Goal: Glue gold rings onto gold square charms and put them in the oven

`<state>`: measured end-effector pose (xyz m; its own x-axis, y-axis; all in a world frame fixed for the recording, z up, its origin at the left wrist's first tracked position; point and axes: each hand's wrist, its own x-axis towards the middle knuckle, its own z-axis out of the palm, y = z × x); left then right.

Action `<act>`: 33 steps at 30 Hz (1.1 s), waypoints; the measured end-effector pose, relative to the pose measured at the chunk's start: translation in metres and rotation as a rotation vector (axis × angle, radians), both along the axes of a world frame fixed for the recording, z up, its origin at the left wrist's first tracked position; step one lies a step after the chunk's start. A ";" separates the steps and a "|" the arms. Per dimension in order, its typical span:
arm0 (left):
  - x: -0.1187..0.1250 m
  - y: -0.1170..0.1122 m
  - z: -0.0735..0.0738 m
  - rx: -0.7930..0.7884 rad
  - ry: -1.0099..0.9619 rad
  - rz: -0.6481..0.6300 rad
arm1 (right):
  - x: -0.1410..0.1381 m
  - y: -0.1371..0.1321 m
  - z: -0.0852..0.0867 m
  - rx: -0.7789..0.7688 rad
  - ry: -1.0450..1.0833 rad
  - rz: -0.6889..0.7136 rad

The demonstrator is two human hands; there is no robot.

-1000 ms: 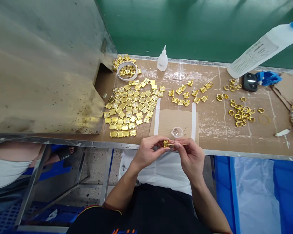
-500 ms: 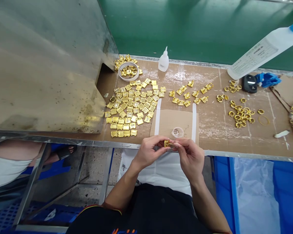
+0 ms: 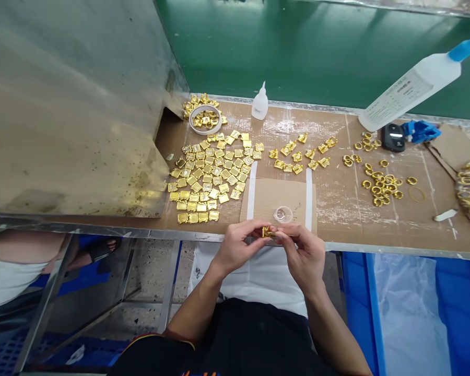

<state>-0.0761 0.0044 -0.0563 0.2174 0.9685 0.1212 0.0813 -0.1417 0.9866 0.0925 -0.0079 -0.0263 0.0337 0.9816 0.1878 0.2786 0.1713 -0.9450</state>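
Observation:
My left hand (image 3: 237, 244) and my right hand (image 3: 303, 252) meet at the table's near edge, both pinched on one small gold metal piece (image 3: 267, 232). A thin stick shows by my right fingers; I cannot tell it clearly. Just beyond the hands a small clear cap (image 3: 283, 214) sits on a cardboard pad (image 3: 276, 196) taped to the table. To the left lies a large spread of several gold square pieces (image 3: 207, 177). A smaller group of gold clasps (image 3: 297, 156) lies behind the pad.
Gold rings (image 3: 382, 183) are scattered at the right. A small glue bottle (image 3: 260, 102), a tape roll (image 3: 206, 119) over gold parts, a big tilted white bottle (image 3: 407, 91), a black device (image 3: 394, 137). A metal panel (image 3: 70, 104) stands at left. Another person's leg (image 3: 23, 250) is under the table.
The hands hold the same gold piece in nearly the same place; the view has shifted slightly, nothing on the table has moved.

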 end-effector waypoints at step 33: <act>-0.103 -0.140 -0.020 -0.175 -0.300 0.693 | -0.259 0.014 0.101 0.490 -0.735 0.961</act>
